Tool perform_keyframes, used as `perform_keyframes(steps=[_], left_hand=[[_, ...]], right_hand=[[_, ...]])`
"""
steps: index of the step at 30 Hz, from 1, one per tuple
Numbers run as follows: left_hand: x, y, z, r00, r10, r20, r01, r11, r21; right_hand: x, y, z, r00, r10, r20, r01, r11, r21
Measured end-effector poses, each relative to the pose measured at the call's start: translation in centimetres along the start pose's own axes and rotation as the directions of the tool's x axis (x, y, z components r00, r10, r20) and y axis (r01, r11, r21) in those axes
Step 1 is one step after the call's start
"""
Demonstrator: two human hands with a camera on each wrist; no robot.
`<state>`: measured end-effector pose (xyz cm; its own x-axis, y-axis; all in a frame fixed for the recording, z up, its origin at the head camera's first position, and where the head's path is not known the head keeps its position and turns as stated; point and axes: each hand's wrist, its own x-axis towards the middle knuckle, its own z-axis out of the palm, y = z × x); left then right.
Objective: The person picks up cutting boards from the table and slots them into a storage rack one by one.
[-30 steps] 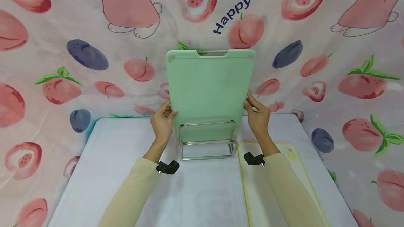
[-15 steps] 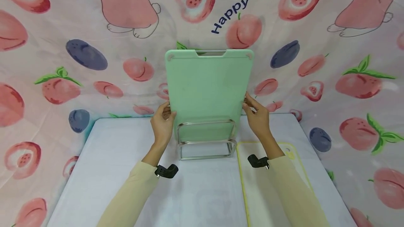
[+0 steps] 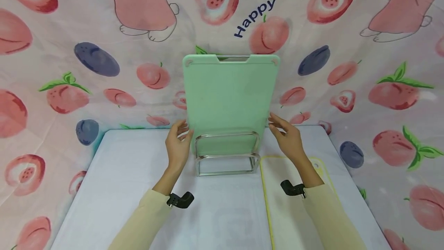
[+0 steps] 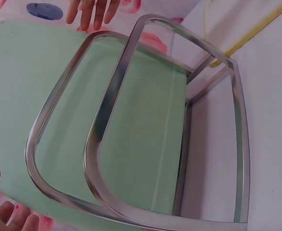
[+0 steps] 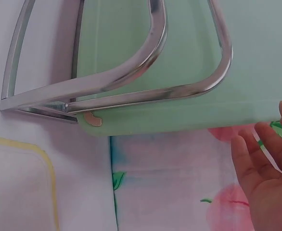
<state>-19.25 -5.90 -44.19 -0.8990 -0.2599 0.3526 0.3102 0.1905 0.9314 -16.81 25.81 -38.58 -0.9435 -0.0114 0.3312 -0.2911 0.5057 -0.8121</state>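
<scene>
A pale green cutting board [image 3: 230, 95] stands upright in a chrome wire rack [image 3: 227, 156], leaning back. My left hand [image 3: 177, 146] is beside the board's left edge, fingers loosely bent and overlapping that edge in the head view. At the opposite edge, my right hand [image 3: 288, 144] has its fingers spread loosely, with nothing held. The right wrist view shows the fingertips [image 5: 239, 144] just off the board's side. The rack's front loops [image 4: 112, 94] cross in front of the board's lower part.
A white board with a yellow rim [image 3: 281, 203] lies flat at the right, partly under the right forearm. The rack stands on a white-covered table [image 3: 132, 173]. Behind hangs a fruit-printed cloth [image 3: 222, 38].
Both hands have loosened from the board's edges and slid down, the right one also moving outward. The green board stays upright in the rack.
</scene>
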Motion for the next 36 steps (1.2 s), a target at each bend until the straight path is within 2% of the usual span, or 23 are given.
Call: perform_keyframes(steps=[1,3,7,10,13,17,22,24,28,33,36], left_hand=[[-0.3,0.1,-0.1,1.000,0.006,-0.002,-0.006,1.000,-0.013],[-1.1,1.1,-0.4,1.000,0.012,0.000,-0.012,0.999,-0.030],[-2.8,1.9,-0.8,0.999,0.041,-0.025,-0.042,0.997,-0.072],[-4.2,2.5,-0.9,0.994,0.088,-0.063,-0.094,0.990,-0.108],[-5.6,3.8,-1.1,0.987,0.133,-0.093,-0.147,0.976,-0.159],[-7.4,3.1,-0.9,0.986,0.131,-0.103,-0.151,0.965,-0.214],[-9.8,1.4,0.4,0.994,0.098,-0.051,-0.109,0.953,-0.283],[-10.8,1.1,1.0,0.996,0.092,-0.017,-0.092,0.945,-0.314],[-12.8,0.7,2.4,0.997,0.061,0.055,-0.040,0.945,-0.326],[-14.9,0.3,4.2,0.989,-0.065,0.136,0.103,0.949,-0.298],[-16.0,-0.1,5.5,0.964,-0.167,0.208,0.223,0.933,-0.282]], right_hand=[[-0.2,0.0,-0.1,1.000,0.003,0.001,-0.003,1.000,0.002],[-0.8,0.1,-0.4,1.000,0.004,0.002,-0.004,1.000,0.002],[-2.0,1.6,-0.8,1.000,0.012,-0.027,-0.011,0.999,0.038],[-3.4,1.9,-1.2,0.997,0.027,-0.066,-0.023,0.998,0.055],[-5.1,1.2,-1.7,0.994,0.054,-0.093,-0.050,0.998,0.041],[-7.1,2.3,-2.4,0.987,0.102,-0.122,-0.102,0.995,0.006],[-9.9,5.3,-3.7,0.968,0.186,-0.168,-0.195,0.980,-0.036],[-10.9,6.4,-4.2,0.959,0.216,-0.182,-0.229,0.972,-0.059],[-12.6,7.4,-4.9,0.942,0.267,-0.204,-0.293,0.949,-0.112],[-14.5,8.2,-5.4,0.926,0.316,-0.205,-0.350,0.923,-0.158],[-15.6,8.9,-5.8,0.911,0.357,-0.208,-0.391,0.908,-0.151]])
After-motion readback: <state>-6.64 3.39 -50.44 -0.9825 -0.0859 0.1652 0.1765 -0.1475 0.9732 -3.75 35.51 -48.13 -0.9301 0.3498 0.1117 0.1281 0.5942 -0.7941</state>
